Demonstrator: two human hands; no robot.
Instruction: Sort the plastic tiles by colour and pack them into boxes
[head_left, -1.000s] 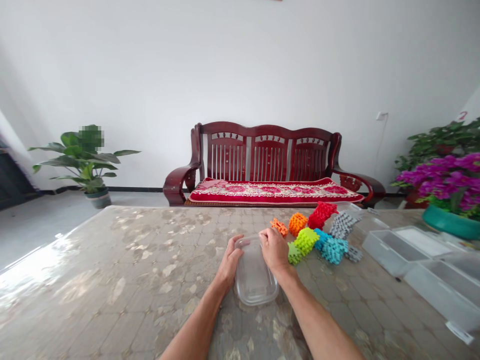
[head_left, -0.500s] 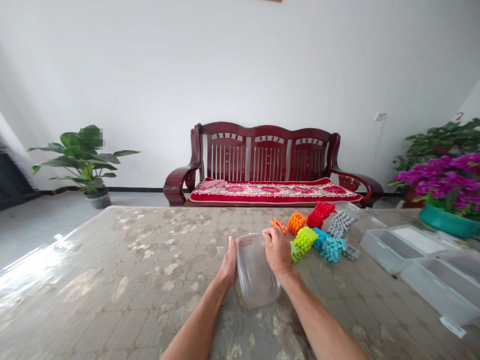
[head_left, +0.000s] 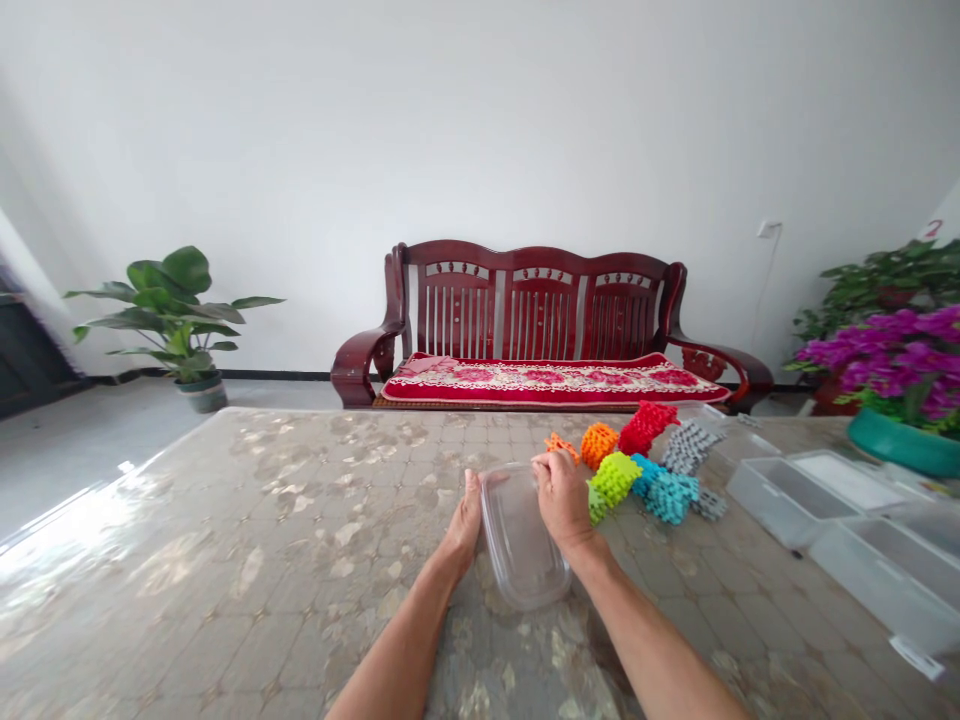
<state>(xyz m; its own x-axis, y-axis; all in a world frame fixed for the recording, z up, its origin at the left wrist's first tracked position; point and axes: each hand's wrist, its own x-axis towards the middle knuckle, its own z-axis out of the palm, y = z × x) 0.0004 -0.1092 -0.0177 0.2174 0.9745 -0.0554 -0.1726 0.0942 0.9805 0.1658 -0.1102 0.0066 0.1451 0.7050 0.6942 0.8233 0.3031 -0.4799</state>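
Note:
A clear plastic container (head_left: 526, 545), rectangular with rounded corners, is on the table in front of me. My left hand (head_left: 463, 522) supports its left side, with the thumb up along the edge and the other fingers largely hidden. At the upper right corner, the bent fingers of my right hand (head_left: 562, 495) grip the rim. Just beyond that hand are bundles of small plastic building blocks: lime green (head_left: 616, 480), orange (head_left: 599, 445), red (head_left: 647, 427), blue (head_left: 673, 495) and grey (head_left: 691, 447).
Translucent plastic bins (head_left: 885, 580) stand at the right of the patterned table (head_left: 262, 560). Behind them is a teal pot (head_left: 900, 442) of purple flowers. A wooden bench (head_left: 540, 300) with a red cover is past the far edge, and a potted plant (head_left: 184, 310) stands left.
The view has shifted slightly, so most things appear a little further right. Both hands keep the same hold on the container.

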